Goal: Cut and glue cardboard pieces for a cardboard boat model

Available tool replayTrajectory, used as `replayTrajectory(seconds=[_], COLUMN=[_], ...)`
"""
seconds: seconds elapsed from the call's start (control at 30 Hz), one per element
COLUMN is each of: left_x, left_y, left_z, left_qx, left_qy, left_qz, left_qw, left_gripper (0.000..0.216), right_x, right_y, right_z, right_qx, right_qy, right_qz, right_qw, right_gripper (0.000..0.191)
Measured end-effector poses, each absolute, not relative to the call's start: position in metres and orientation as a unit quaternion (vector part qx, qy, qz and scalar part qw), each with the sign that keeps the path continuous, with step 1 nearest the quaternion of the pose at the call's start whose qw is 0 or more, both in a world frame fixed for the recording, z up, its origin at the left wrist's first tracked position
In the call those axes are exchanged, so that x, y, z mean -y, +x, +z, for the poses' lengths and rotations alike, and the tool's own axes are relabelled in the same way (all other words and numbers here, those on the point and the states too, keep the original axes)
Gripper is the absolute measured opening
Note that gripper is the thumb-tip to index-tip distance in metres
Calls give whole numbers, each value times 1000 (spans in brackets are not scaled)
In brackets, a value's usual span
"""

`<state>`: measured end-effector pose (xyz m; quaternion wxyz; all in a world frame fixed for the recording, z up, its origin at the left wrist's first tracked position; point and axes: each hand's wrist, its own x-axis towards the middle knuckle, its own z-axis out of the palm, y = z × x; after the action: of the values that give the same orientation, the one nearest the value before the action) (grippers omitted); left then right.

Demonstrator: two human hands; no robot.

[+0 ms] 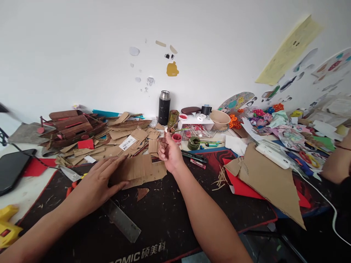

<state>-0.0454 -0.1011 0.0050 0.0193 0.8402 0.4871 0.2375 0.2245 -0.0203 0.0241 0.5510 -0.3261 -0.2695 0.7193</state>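
My left hand (102,179) grips the left end of a torn brown cardboard piece (142,168), fingers over its back edge and thumb along its front. My right hand (170,152) reaches to the back of the desk with its fingers curled together beside the paint jars. What lies between those fingers is hidden. Just beyond it stand a red paint jar (177,137) and a green-brown container (173,118). A dark green jar (194,143) is to the right. A metal ruler (124,223) lies by my left wrist, and a small cardboard scrap (142,194) in front of the piece.
A brown model boat (72,126) and cardboard scraps fill the back left. A black thermos (164,107) stands by the wall. To the right are a large cardboard sheet (265,179), a white power strip (272,154) and another person's arm (337,160). A yellow tool (9,226) lies at left.
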Motion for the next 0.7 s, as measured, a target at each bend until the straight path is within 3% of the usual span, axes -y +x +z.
replayTrajectory(seconds=[0.23, 0.37, 0.7], left_x=[93, 85, 71], left_y=[-42, -45, -49], left_z=[48, 65, 40], left_qx=[-500, -540, -595], left_qy=[794, 736, 658], left_qz=[341, 406, 461], left_qw=[-65, -50, -11], left_gripper=[72, 76, 84], right_x=[23, 26, 44], right_y=[222, 220, 200], right_z=[22, 22, 14], right_qx=[299, 323, 515], right_qy=[-348, -359, -402], right_qz=[696, 672, 551], right_qw=[553, 562, 519], right_gripper=[58, 55, 56])
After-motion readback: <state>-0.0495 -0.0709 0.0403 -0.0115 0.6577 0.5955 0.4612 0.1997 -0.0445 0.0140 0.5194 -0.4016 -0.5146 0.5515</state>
